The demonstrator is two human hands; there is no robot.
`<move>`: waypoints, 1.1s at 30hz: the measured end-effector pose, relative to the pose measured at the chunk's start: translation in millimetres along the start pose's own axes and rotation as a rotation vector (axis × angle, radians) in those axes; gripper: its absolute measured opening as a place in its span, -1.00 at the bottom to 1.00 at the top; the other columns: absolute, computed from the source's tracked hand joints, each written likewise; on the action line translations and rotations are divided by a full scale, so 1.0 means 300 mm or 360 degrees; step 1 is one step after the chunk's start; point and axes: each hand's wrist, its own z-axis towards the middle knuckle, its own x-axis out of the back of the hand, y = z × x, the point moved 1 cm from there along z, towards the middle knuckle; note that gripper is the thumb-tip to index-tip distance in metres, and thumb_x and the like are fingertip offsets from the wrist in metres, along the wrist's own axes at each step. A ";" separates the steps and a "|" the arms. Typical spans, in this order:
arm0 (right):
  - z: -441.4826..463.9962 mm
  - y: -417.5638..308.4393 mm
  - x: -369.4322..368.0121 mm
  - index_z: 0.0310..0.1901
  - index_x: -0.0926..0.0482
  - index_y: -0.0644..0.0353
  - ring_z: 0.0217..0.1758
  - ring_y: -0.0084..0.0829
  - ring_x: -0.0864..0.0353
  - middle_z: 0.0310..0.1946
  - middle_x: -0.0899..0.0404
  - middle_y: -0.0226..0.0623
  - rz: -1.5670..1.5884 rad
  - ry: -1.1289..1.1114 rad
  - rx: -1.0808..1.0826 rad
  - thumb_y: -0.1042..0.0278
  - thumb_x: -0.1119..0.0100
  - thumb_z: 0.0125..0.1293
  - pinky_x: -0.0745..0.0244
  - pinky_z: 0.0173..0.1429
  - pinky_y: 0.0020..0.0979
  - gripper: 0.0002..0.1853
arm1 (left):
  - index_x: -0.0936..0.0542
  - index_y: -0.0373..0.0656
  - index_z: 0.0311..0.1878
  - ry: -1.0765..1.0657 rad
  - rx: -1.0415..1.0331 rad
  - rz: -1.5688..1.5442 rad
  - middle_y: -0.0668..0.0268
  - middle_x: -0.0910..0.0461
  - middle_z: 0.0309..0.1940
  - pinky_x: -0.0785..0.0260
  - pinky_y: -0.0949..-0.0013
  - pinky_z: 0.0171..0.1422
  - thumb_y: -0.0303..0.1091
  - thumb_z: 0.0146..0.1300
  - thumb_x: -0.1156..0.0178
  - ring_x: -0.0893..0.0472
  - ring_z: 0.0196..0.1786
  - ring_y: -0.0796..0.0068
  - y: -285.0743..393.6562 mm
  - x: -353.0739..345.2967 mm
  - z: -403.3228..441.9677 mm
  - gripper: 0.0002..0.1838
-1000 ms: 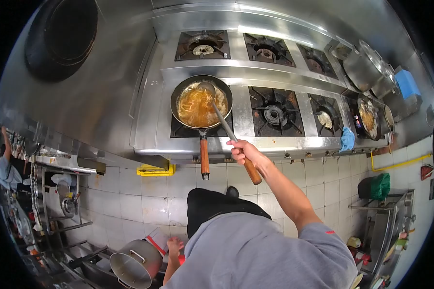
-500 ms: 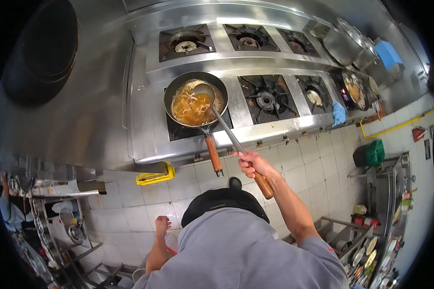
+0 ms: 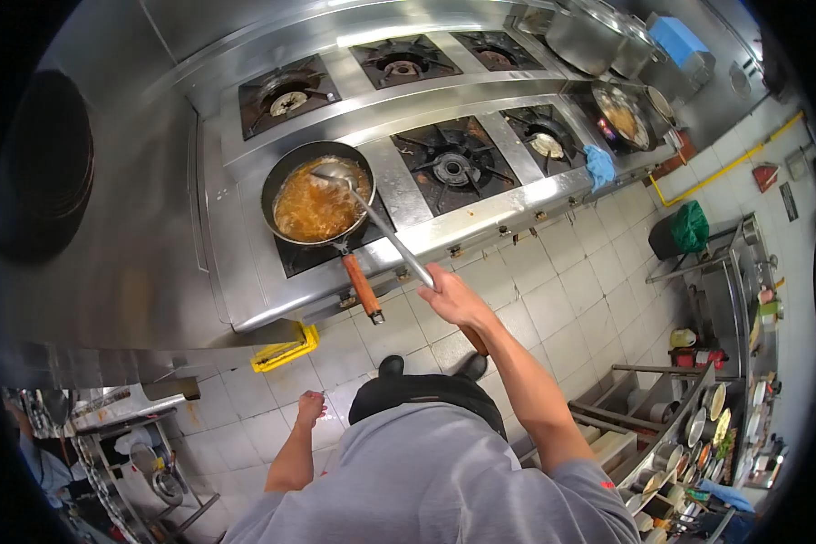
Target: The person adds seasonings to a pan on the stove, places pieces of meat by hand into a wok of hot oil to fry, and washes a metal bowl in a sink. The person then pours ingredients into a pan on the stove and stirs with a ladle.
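Observation:
My right hand (image 3: 453,297) is wrapped round the handle of a long metal ladle (image 3: 392,239) with a wooden end. The ladle's bowl dips into the orange-brown liquid (image 3: 315,210) at the far right side of a dark frying pan (image 3: 279,178). Bubbles and pale bits show in the liquid. The pan stands on the front left burner, and its wooden handle (image 3: 361,288) points toward me with no hand on it. Away from the stove, my left hand (image 3: 311,409) hangs low at my side, its fingers curled in, with nothing visible in them.
Several other burners (image 3: 453,169) line the steel stove. A blue cloth (image 3: 598,166) hangs on its front edge. Farther right sit another pan (image 3: 622,116) and large pots (image 3: 582,38). A yellow plastic piece (image 3: 286,350) juts out near the stove's left corner; shelves (image 3: 648,385) stand behind right.
The view has shifted and turned. My right wrist has rolled over, and the ladle's bowl has gone from the pan's middle to its far right side. Pale strips seen before are now less visible.

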 end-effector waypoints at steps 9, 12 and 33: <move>-0.359 0.421 0.226 -0.13 -0.39 0.21 -0.42 0.12 -0.56 -0.60 -0.50 -0.01 0.0168 0.0504 -0.0176 0.26 -0.19 0.27 -0.38 -0.31 -0.04 -0.73 | -0.62 -0.20 -0.41 -0.0290 -0.0209 0.0498 0.27 -0.59 -0.53 -0.46 0.36 -0.46 -0.43 0.15 -0.20 -0.59 -0.47 0.45 0.201 -0.331 -0.026 -0.92; -0.620 0.814 0.327 -0.25 -0.44 0.26 -0.35 0.06 -0.60 -0.50 -0.56 0.02 0.0164 0.0725 -0.0689 0.20 -0.27 0.18 -0.43 -0.25 -0.08 -0.69 | -0.62 -0.20 -0.47 -0.0312 -0.0215 0.0766 0.27 -0.59 -0.56 -0.45 0.36 -0.47 -0.45 0.11 -0.23 -0.57 -0.50 0.45 0.277 -0.517 -0.069 -0.93; -1.886 1.954 0.567 -0.24 -0.48 0.45 -0.75 -0.52 -0.27 -0.70 -0.38 -0.37 0.1503 0.1995 -0.2190 0.40 -0.28 0.23 -0.16 -0.71 -0.33 -0.75 | -0.61 -0.22 -0.43 -0.0956 -0.0914 0.1727 0.27 -0.58 -0.62 -0.46 0.27 -0.38 -0.29 0.15 -0.19 -0.59 -0.52 0.40 0.947 -2.170 -0.172 -0.81</move>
